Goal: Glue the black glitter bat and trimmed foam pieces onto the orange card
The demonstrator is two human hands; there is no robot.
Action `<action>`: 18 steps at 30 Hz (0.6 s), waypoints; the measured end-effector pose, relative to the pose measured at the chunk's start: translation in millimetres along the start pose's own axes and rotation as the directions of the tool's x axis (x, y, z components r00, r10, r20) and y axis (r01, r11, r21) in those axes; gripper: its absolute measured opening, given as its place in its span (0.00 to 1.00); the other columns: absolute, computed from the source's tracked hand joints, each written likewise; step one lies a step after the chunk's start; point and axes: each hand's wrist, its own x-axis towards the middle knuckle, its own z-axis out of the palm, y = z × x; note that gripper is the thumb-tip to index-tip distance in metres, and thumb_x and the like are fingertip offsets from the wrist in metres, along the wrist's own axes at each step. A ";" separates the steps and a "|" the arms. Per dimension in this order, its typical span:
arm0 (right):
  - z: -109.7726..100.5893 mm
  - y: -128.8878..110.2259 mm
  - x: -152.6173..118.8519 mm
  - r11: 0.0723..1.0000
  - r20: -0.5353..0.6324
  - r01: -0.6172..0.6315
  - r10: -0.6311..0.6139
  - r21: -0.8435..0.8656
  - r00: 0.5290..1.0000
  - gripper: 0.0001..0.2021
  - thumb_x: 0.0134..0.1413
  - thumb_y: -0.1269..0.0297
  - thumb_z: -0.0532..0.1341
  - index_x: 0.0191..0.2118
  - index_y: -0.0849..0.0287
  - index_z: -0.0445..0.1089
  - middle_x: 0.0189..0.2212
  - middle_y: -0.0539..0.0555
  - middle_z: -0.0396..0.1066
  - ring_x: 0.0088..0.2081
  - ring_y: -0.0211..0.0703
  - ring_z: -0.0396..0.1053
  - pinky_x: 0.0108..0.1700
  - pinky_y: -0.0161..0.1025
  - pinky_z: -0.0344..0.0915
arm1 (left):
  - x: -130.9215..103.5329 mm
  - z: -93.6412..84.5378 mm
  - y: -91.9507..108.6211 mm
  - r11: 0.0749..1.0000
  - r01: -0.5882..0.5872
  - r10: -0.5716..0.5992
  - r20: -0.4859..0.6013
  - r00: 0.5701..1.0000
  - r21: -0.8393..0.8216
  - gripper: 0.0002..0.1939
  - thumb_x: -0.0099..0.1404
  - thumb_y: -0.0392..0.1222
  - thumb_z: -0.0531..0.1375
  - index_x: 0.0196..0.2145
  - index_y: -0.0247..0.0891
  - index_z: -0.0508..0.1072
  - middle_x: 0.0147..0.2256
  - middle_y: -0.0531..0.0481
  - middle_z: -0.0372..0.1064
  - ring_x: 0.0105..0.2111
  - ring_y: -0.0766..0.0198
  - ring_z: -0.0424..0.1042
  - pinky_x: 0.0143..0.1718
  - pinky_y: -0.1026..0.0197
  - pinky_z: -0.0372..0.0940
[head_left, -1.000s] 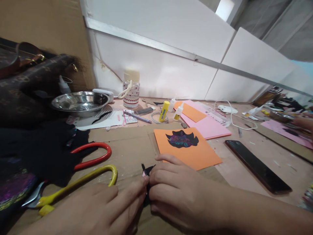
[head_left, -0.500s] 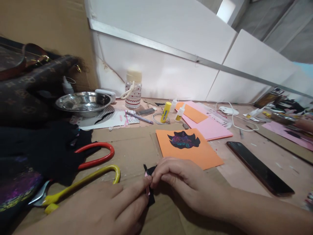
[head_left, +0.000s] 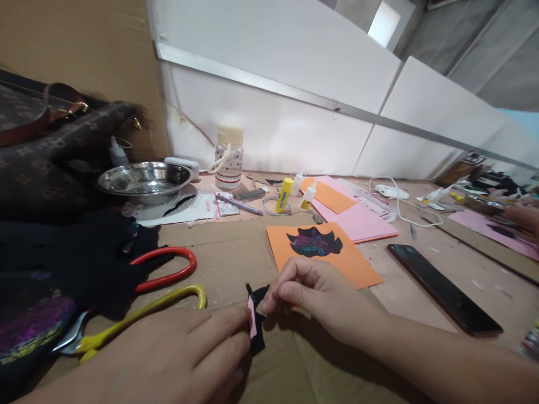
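A small black cut piece [head_left: 257, 343] with a pink strip [head_left: 252, 317] on it lies on brown cardboard [head_left: 227, 247]. My left hand [head_left: 197, 348] rests flat from the left, fingers stretched out, their tips at the strip's left edge. Just right of the piece, my right hand [head_left: 320, 297] is bent with fingertips drawn together; whether anything is between them is hidden. Behind it lies an orange sheet [head_left: 357, 269] bearing a black, wavy-edged shape [head_left: 314, 241] with purple and teal glitter. Scissors [head_left: 164, 272] with one red and one yellow handle lie left, beside black glittery fabric [head_left: 96, 264].
A metal bowl [head_left: 145, 179], a jar [head_left: 228, 157], a yellow glue stick [head_left: 284, 194] and small glue bottles [head_left: 308, 196] stand along the back. Right are pink sheets [head_left: 366, 221], a phone [head_left: 442, 289] and a white cable [head_left: 404, 207]. Another person's hand [head_left: 522, 214] shows at the far right.
My right fingertips have come off the black piece and lifted slightly to the right. My left fingers have slid a little left, uncovering more of the pink strip.
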 end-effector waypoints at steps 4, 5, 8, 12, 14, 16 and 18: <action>-2.7 0.1 1.8 0.999 0.024 0.029 -0.028 -0.025 0.999 0.26 0.57 0.39 0.78 0.34 0.58 0.74 0.34 0.55 0.86 0.34 0.41 0.78 0.39 0.38 0.65 | 15.8 -7.4 -1.3 0.999 -0.021 0.018 -0.089 0.996 -0.028 0.18 0.77 0.28 0.51 0.54 0.41 0.75 0.41 0.52 0.85 0.32 0.66 0.81 0.31 0.65 0.71; -3.2 -0.3 2.7 0.999 0.033 0.030 -0.030 -0.025 0.999 0.27 0.56 0.38 0.78 0.34 0.58 0.74 0.33 0.54 0.85 0.33 0.40 0.77 0.38 0.38 0.64 | 20.6 -9.4 -1.9 0.999 -0.027 0.025 -0.106 0.994 -0.022 0.18 0.79 0.28 0.48 0.52 0.40 0.75 0.39 0.53 0.84 0.29 0.66 0.80 0.28 0.65 0.71; -4.9 0.2 5.7 0.999 0.062 0.037 -0.036 -0.009 0.997 0.29 0.53 0.34 0.78 0.36 0.58 0.75 0.33 0.55 0.85 0.32 0.42 0.78 0.38 0.39 0.65 | 31.1 -14.8 -3.5 0.999 -0.032 0.033 -0.105 0.994 0.009 0.19 0.81 0.29 0.45 0.48 0.41 0.74 0.35 0.57 0.83 0.25 0.68 0.79 0.24 0.64 0.70; -5.9 3.3 7.4 0.996 0.049 0.075 -0.073 -0.039 0.996 0.27 0.58 0.37 0.76 0.45 0.58 0.78 0.34 0.55 0.85 0.35 0.45 0.80 0.40 0.42 0.66 | 32.4 -20.3 -2.3 0.998 -0.053 0.056 -0.063 0.996 0.045 0.18 0.77 0.28 0.48 0.47 0.40 0.77 0.36 0.54 0.84 0.26 0.67 0.81 0.25 0.65 0.71; -4.8 3.5 6.8 0.995 0.039 0.086 -0.084 -0.059 0.996 0.24 0.62 0.42 0.74 0.51 0.58 0.79 0.34 0.54 0.85 0.35 0.45 0.80 0.39 0.41 0.66 | 29.8 -21.6 0.2 0.997 -0.058 0.061 -0.050 0.997 0.049 0.17 0.76 0.28 0.49 0.46 0.40 0.77 0.37 0.52 0.85 0.27 0.66 0.81 0.27 0.66 0.73; -2.7 2.7 6.0 0.991 0.042 0.097 -0.093 -0.092 0.995 0.22 0.64 0.48 0.73 0.55 0.57 0.79 0.34 0.54 0.86 0.36 0.45 0.82 0.41 0.41 0.68 | 26.9 -21.8 3.0 0.998 -0.042 0.045 -0.057 0.997 0.042 0.16 0.76 0.29 0.52 0.47 0.41 0.77 0.39 0.51 0.85 0.28 0.66 0.81 0.28 0.67 0.73; 0.0 2.1 5.1 0.985 0.048 0.113 -0.108 -0.131 0.993 0.21 0.65 0.50 0.72 0.55 0.58 0.78 0.34 0.54 0.86 0.37 0.47 0.83 0.44 0.43 0.72 | 24.4 -20.8 4.6 0.999 -0.038 0.039 -0.057 0.998 0.030 0.14 0.76 0.29 0.54 0.48 0.42 0.77 0.40 0.51 0.84 0.30 0.66 0.81 0.30 0.68 0.73</action>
